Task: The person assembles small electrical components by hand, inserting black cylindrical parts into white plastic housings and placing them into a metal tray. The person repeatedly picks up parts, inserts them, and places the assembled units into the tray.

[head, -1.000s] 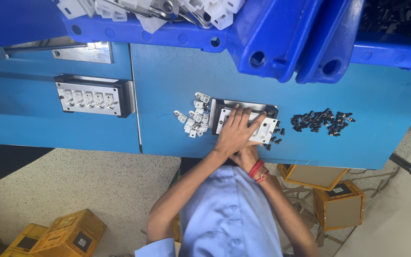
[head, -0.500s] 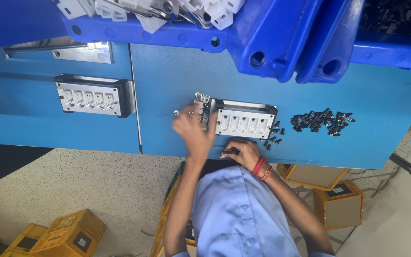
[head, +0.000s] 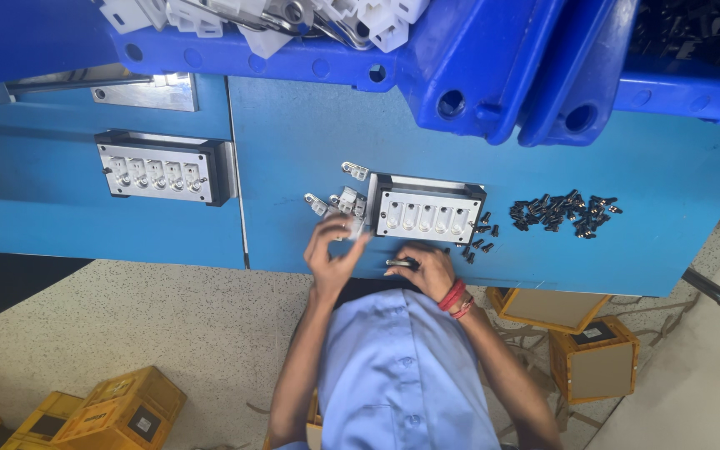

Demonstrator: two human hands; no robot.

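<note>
A black-framed metal jig with a row of slots (head: pixel 429 210) lies on the blue worktable (head: pixel 293 150); a small heap of white plastic parts (head: pixel 342 200) touches its left end. A scatter of small dark screws (head: pixel 562 213) lies to its right, a second slotted metal jig (head: pixel 162 167) well apart to its left. Blue plastic bins (head: pixel 477 58) stand behind them.

A blue workbench (head: pixel 293 158) carries two grey five-slot fixtures (head: pixel 160 167) (head: pixel 427 210), a cluster of small white parts (head: pixel 339 202) just left of the right one, and dark screws (head: pixel 564 212) scattered at right.
</note>
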